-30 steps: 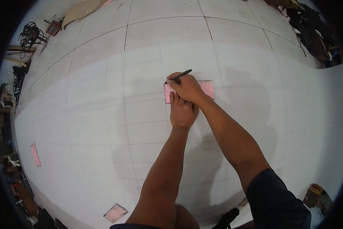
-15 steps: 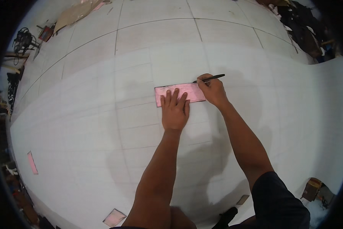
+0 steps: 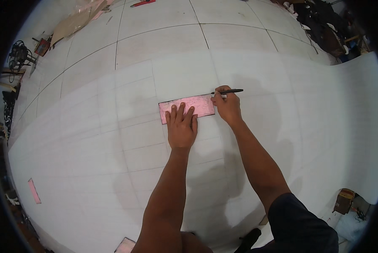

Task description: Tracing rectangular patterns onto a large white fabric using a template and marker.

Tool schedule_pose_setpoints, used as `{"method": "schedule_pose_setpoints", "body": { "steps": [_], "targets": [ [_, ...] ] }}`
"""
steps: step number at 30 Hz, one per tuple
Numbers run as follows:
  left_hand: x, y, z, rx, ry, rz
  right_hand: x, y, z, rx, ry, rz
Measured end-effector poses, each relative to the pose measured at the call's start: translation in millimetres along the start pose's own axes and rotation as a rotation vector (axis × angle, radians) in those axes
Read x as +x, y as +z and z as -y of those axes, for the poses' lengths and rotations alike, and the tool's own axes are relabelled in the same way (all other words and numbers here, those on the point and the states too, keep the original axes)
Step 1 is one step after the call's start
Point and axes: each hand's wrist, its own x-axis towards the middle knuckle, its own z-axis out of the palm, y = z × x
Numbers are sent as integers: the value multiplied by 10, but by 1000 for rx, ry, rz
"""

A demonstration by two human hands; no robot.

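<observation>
A pink rectangular piece (image 3: 202,100) with dark edges lies flat on a large white sheet (image 3: 83,168). My left hand (image 3: 182,128) rests palm down on it, fingers spread across its lower middle. At the piece's upper right corner, my right hand (image 3: 229,107) grips a slim black pen (image 3: 233,90). The pen is held nearly level, its tip pointing left, at or very close to that corner. Faint ruled lines form rows of boxes on the sheet around and below the piece.
Another pink strip (image 3: 34,191) lies at the far left, and a pink piece (image 3: 125,245) sits by my left forearm. A red tool (image 3: 143,3) is on the tiled floor beyond the sheet. Dark cloth (image 3: 323,25) is heaped at the far right; a brown box (image 3: 344,201) stands lower right.
The pen has moved right along the piece's upper edge to its right corner. My left hand stays on the piece. The whole view has shifted, bringing the red tool into sight.
</observation>
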Motion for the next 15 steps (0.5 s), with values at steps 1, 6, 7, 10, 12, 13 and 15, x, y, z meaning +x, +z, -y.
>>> {"method": "schedule_pose_setpoints", "body": {
  "steps": [1,6,7,10,12,13,15],
  "targets": [
    [3,0,-6,-4,-1,5,-6,-8,-2,-46,-6,11],
    [7,-1,-2,-20,-5,16,-176,-74,-27,-357,-413,21],
    [3,-5,13,-19,-7,18,-246,-101,-28,-414,-517,67],
    [-6,0,21,-12,-5,7,-478,-322,-41,-493,-583,225],
    [-5,9,35,-6,-4,6,-574,-404,-120,-414,-564,209],
    [-8,5,47,0,-2,2,-600,-416,-156,-335,-547,191],
    [-6,-10,44,-2,-3,8,-567,-328,-253,-230,-498,-15]
  ]
}}
